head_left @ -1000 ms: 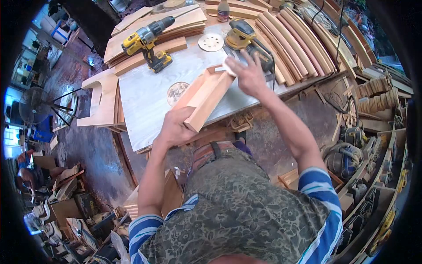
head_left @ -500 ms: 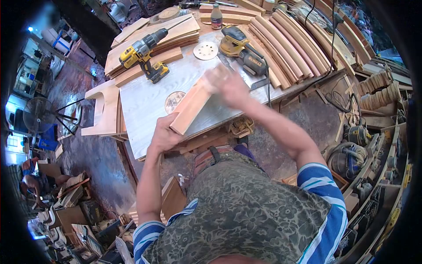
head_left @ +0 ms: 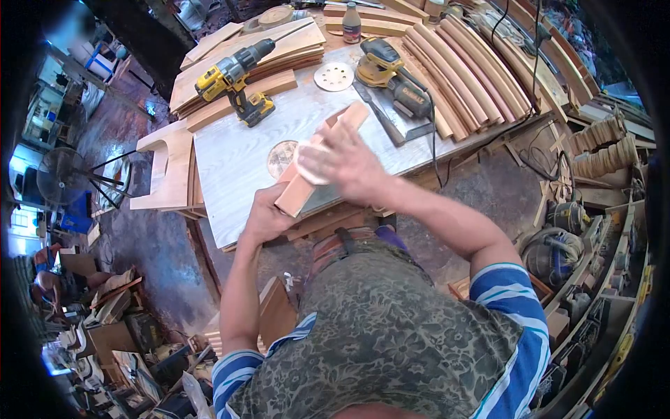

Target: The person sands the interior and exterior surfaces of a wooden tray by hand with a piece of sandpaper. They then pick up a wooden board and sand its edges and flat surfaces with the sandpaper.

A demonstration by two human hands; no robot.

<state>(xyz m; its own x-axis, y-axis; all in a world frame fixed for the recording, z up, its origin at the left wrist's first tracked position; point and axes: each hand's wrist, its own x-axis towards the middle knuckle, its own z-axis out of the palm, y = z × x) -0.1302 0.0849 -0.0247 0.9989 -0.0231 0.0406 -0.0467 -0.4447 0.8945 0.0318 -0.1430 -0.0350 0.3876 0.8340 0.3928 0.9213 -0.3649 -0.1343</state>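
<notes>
My left hand [head_left: 268, 215] is wrapped round the near end of a wooden piece [head_left: 354, 117], which slants up and away over the grey board [head_left: 234, 157]. Against the upper face of the wood, my right hand [head_left: 342, 164] presses a pale round sanding disc [head_left: 312, 162]; its fingers are slightly blurred. Another round disc [head_left: 282, 158] lies on the board just beyond my left hand. Farther back rests a white disc with holes [head_left: 333, 77].
A yellow drill [head_left: 236, 80] stands at the back left beside stacked boards [head_left: 199, 80]. The corded sander [head_left: 394, 77], a bottle [head_left: 351, 24] and curved wooden strips [head_left: 467, 80] are behind and to the right. Another person [head_left: 50, 283] is at the far left.
My right hand and the disc under it have moved down the wood toward my left hand, uncovering the far end. The whole view has shifted slightly.
</notes>
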